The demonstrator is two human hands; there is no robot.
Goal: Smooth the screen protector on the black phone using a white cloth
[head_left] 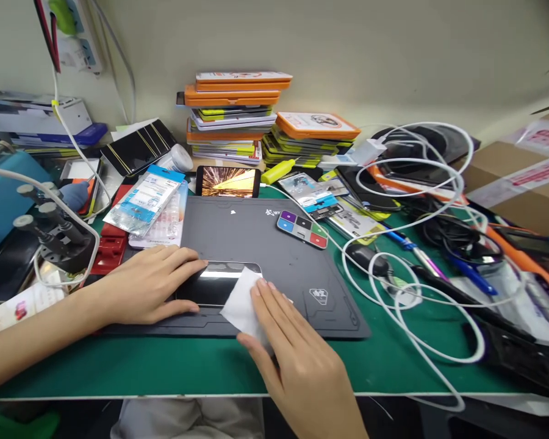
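On the near half of the gray mat, your left hand grips a dark-screened phone between thumb and forefinger; your right hand, fingers pressed together, holds a white tissue over its screen.

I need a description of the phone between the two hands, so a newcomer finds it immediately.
On the green worktop lies a dark-grey mat. On its front half, the phone lies between the left hand and the white wipe under the right hand. Its screen is dark with a pale reflection; the other phone, behind the mat, shows a bright orange picture.
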